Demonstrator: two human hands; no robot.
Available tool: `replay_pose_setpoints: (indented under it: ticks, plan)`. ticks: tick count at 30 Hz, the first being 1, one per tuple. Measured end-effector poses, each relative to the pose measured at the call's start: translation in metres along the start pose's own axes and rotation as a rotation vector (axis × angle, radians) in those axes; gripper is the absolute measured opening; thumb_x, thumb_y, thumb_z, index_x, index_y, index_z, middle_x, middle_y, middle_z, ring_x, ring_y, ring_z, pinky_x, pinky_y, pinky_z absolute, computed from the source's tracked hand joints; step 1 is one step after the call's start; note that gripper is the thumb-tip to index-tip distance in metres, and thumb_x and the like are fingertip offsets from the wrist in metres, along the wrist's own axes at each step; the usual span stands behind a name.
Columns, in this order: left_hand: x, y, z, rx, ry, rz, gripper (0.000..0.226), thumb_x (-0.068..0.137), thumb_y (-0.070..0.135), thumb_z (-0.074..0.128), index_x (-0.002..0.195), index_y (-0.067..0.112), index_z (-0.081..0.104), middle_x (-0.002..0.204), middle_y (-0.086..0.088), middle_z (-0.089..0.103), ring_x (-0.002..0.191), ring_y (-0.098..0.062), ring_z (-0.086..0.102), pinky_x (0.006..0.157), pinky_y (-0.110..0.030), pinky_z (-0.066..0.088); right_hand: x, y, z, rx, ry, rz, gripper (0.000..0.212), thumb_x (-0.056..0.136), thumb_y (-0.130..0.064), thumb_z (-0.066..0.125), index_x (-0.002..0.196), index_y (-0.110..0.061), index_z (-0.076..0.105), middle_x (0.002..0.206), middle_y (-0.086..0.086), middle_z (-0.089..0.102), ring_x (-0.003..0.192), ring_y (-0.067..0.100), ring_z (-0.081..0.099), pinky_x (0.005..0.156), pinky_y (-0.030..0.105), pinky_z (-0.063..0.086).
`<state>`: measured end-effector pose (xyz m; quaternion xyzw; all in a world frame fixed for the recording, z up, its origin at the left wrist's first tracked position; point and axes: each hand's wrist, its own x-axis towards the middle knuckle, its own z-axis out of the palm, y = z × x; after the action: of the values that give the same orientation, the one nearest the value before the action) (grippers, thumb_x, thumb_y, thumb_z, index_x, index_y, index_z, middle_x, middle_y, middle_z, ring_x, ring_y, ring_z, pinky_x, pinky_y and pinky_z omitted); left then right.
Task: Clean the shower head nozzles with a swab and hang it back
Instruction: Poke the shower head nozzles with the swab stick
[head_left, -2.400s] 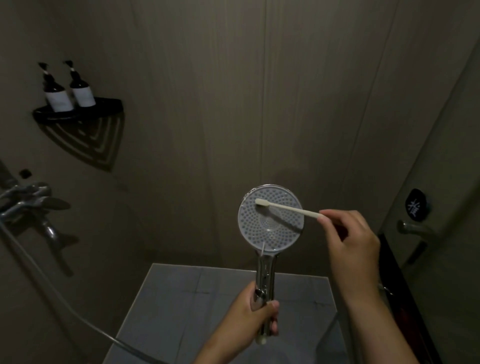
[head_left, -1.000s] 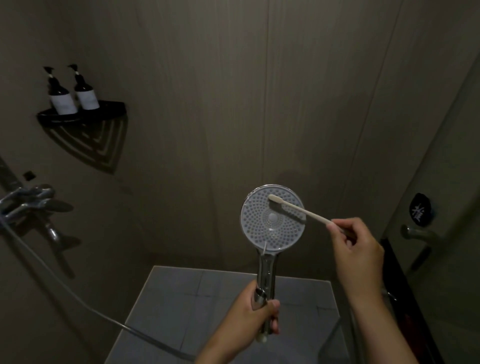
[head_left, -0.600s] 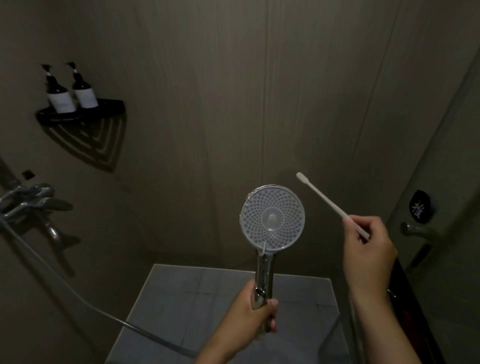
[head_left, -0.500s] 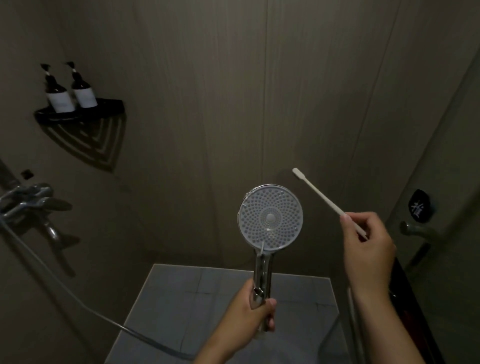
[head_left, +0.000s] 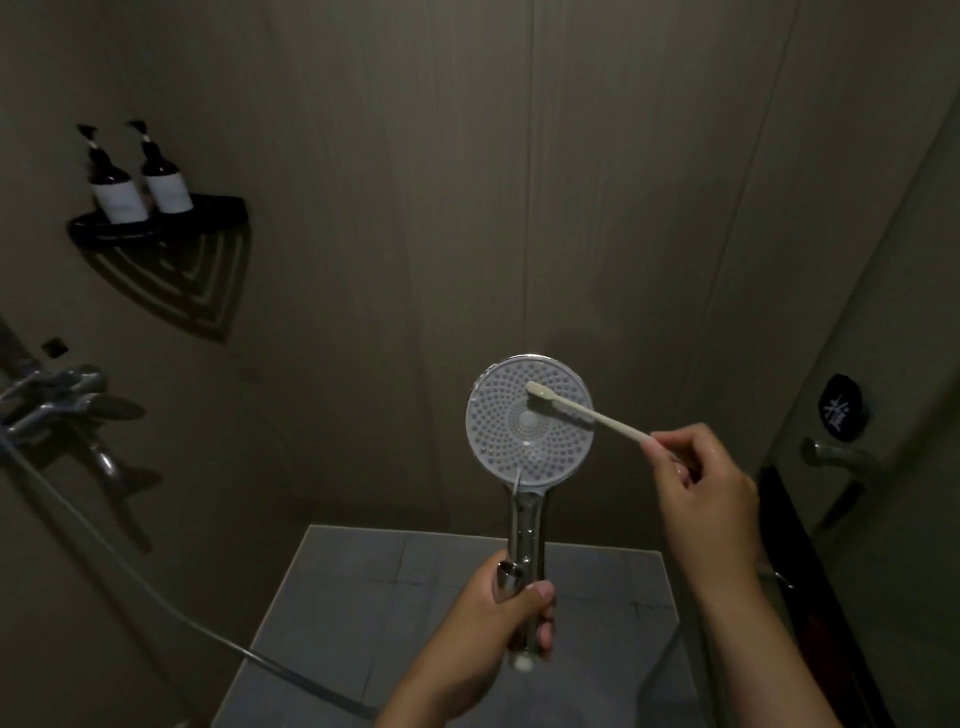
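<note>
Returned swab (head_left: 589, 413) from up-right of shower head (head_left: 519, 449) to nozzle face, tip now touching upper middle, just above centre. Right hand (head_left: 711, 496) pinching swab's near end, fingers curled; left hand (head_left: 493, 623) wrapped round chrome handle low down, holding head upright, face toward camera. Hose (head_left: 291, 674) trailing left toward tap (head_left: 57, 402); two bottles (head_left: 166, 192) on corner shelf (head_left: 208, 215), upper left.

The shower head (head_left: 524, 457) has a glossy chrome handle and a matt, pale plastic face. Swab (head_left: 592, 414) – a smooth, pale stick. Tap (head_left: 52, 402): polished metal. Shelf (head_left: 208, 208) glossy black; bottles (head_left: 163, 189) dark, shiny, with matt white labels. Walls (head_left: 415, 182) matt – floor (head_left: 415, 597) tiles smooth, grey.
</note>
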<state>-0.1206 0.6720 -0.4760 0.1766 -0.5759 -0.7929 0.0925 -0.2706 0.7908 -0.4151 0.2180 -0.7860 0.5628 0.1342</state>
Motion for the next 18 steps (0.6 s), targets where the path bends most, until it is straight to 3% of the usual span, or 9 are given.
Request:
replay_pose_setpoints:
  ticks: [6,10,15,18]
  plan:
    - [0.001,0.002,0.001,-0.016,-0.041,-0.011,0.022,0.079,0.01,0.061,0.093,0.003,0.046,0.064,-0.006,0.056,0.052,-0.018,0.053,0.053,-0.032,0.051,-0.003,-0.003,0.005,-0.079,0.126,-0.057,0.008,0.087,-0.024,0.062,0.086,-0.016,0.062,0.07,0.0,0.061,0.065,0.018,0.057,0.059,0.035,0.049]
    - [0.001,0.002,0.002,0.007,-0.017,-0.019,0.023,0.078,0.01,0.061,0.091,0.005,0.043,0.061,-0.004,0.055,0.05,-0.017,0.052,0.051,-0.031,0.05,-0.002,-0.002,0.002,-0.069,0.176,-0.053,0.007,0.088,-0.019,0.062,0.086,-0.013,0.062,0.068,0.001,0.058,0.063,0.021,0.056,0.053,0.023,0.039]
    - [0.0,0.0,0.001,0.033,0.027,-0.027,0.018,0.085,0.005,0.06,0.092,0.005,0.043,0.062,-0.007,0.055,0.051,-0.018,0.053,0.052,-0.031,0.05,-0.001,0.0,0.002,-0.011,0.213,0.049,0.008,0.09,-0.021,0.059,0.086,-0.014,0.059,0.071,0.0,0.059,0.066,0.021,0.057,0.057,0.033,0.047]
    - [0.0,0.002,0.001,0.018,0.063,-0.019,0.018,0.087,0.004,0.059,0.092,0.006,0.042,0.064,-0.007,0.054,0.052,-0.019,0.053,0.052,-0.031,0.049,0.004,0.003,-0.005,0.103,0.131,0.067,0.008,0.09,-0.017,0.06,0.083,-0.013,0.059,0.069,0.001,0.058,0.064,0.018,0.054,0.053,0.018,0.043]
